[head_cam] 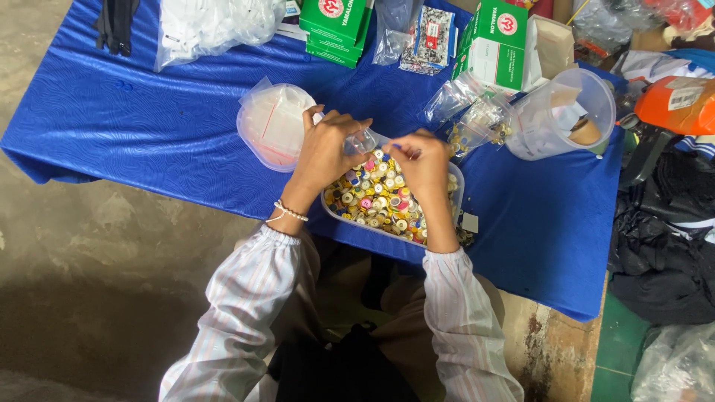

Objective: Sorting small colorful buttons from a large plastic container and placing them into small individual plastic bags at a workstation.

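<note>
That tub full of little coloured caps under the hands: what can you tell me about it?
The tub is a shallow, clear plastic container with rounded corners, lying flat near the front edge of the blue-covered table. It is heaped with small round caps in yellow, pink, white and blue. The left hand and right hand hover over it, hiding part of the far rim. A few caps lie outside by its right corner.

Both hands, left [325, 151] and right [423, 161], pinch a small clear bag [364, 140] above the cap tray [457, 190]; a round tub [272, 125] at ten o'clock
</note>
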